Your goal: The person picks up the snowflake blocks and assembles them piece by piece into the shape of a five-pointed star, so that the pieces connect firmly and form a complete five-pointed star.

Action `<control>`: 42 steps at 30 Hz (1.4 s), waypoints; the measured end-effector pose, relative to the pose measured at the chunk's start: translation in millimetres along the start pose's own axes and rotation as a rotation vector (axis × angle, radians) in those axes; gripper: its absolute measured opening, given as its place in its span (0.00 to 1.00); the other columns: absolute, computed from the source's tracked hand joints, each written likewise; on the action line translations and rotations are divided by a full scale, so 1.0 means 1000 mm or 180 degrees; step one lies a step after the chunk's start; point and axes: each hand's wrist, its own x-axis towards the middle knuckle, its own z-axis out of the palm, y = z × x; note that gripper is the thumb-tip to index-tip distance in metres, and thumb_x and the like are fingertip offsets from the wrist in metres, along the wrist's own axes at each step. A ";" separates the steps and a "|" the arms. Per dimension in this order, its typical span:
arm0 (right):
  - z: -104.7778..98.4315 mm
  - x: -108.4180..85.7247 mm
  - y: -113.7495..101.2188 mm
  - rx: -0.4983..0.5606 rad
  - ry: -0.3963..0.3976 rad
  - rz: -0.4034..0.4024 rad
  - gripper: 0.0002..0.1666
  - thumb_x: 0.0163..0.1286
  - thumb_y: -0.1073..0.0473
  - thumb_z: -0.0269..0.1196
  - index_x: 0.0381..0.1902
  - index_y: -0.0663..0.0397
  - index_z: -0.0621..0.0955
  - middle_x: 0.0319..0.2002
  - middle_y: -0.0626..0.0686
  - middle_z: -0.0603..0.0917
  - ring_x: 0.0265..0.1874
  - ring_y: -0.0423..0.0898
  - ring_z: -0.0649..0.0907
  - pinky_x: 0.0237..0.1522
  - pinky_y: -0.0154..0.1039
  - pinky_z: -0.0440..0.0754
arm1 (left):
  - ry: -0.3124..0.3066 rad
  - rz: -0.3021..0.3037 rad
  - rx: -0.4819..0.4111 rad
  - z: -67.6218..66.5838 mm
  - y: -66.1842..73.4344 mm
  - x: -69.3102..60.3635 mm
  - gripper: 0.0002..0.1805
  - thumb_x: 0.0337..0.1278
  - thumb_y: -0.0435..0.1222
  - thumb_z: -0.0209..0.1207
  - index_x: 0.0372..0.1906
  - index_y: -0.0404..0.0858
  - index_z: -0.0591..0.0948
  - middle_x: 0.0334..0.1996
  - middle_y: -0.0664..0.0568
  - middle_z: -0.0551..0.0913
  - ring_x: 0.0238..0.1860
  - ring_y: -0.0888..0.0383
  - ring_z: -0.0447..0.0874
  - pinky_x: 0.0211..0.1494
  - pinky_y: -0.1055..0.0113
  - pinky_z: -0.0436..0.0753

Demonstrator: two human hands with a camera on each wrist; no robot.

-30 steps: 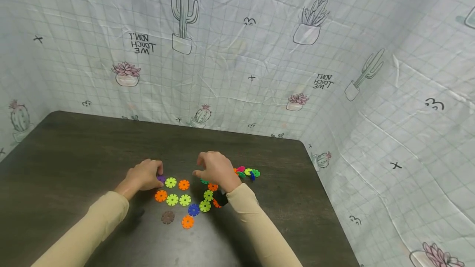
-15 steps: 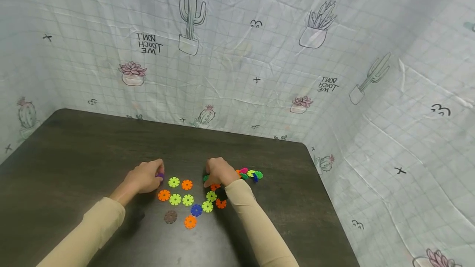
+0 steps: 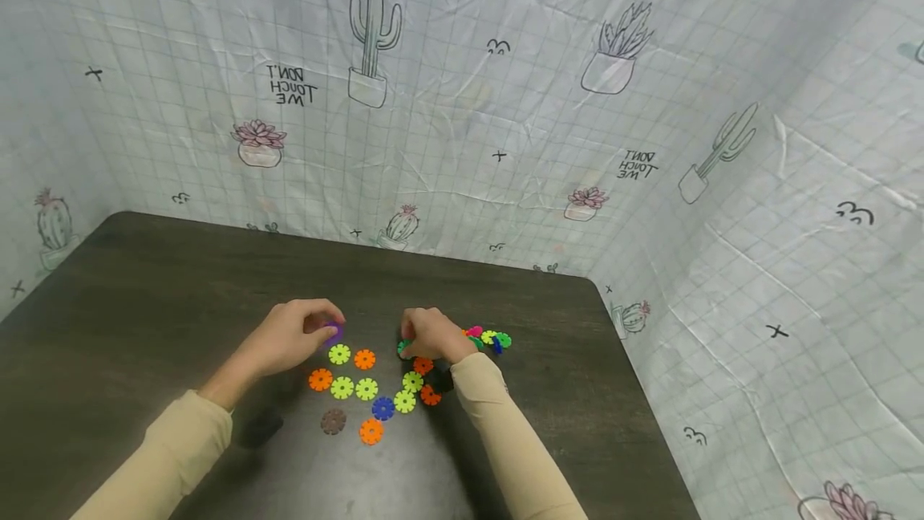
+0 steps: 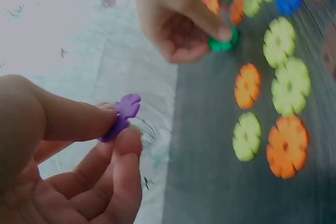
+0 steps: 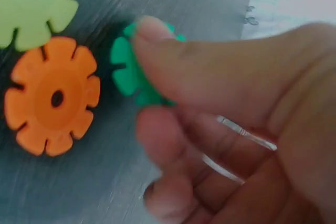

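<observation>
My left hand [image 3: 289, 337] pinches a purple notched plastic disc [image 4: 128, 107] between thumb and fingers, above the table. Thumb and fingers of my right hand [image 3: 431, 334] grip a green notched disc [image 5: 125, 72], partly hidden by the thumb in the right wrist view. Beside that green disc lies an orange disc [image 5: 56, 97]. Between and in front of the hands are several flat loose discs, among them a yellow-green disc [image 3: 339, 355], another orange disc [image 3: 364, 359], a blue disc [image 3: 383, 408] and a brown disc [image 3: 334, 422].
Past my right wrist sits a cluster of coloured discs, with a pink disc [image 3: 474, 332] and a dark blue disc [image 3: 497, 347] in it. The dark table [image 3: 216, 263] is backed by a printed cloth [image 3: 447, 119], which also runs along the right side.
My left hand has lifted the purple disc and brought it rightward, above the yellow-green one. My right hand has lowered and now grips the green disc. The head view has shifted slightly.
</observation>
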 end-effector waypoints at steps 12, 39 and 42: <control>-0.036 -0.041 -0.002 0.1079 0.1388 -0.1173 0.06 0.72 0.62 0.66 0.42 0.51 0.78 0.33 0.48 0.84 0.30 0.40 0.83 0.35 0.35 0.83 | 0.0200 0.0271 -0.0623 -0.005 0.036 -0.001 0.10 0.70 0.33 0.60 0.52 0.40 0.84 0.41 0.46 0.88 0.35 0.59 0.88 0.39 0.64 0.88; -0.047 -0.100 -0.039 0.0487 0.2965 -0.2506 0.06 0.66 0.71 0.68 0.39 0.56 0.84 0.38 0.52 0.86 0.36 0.43 0.85 0.42 0.29 0.85 | 0.0984 0.0749 -0.0799 0.002 0.095 -0.011 0.07 0.65 0.33 0.66 0.46 0.39 0.86 0.35 0.49 0.88 0.28 0.60 0.84 0.30 0.71 0.83; -0.047 -0.103 -0.040 0.0353 0.3039 -0.2511 0.06 0.65 0.71 0.68 0.39 0.57 0.84 0.38 0.52 0.85 0.37 0.43 0.86 0.43 0.29 0.85 | 0.0964 0.0754 -0.0752 0.003 0.096 -0.011 0.07 0.64 0.33 0.66 0.45 0.39 0.86 0.35 0.49 0.88 0.28 0.59 0.83 0.31 0.71 0.83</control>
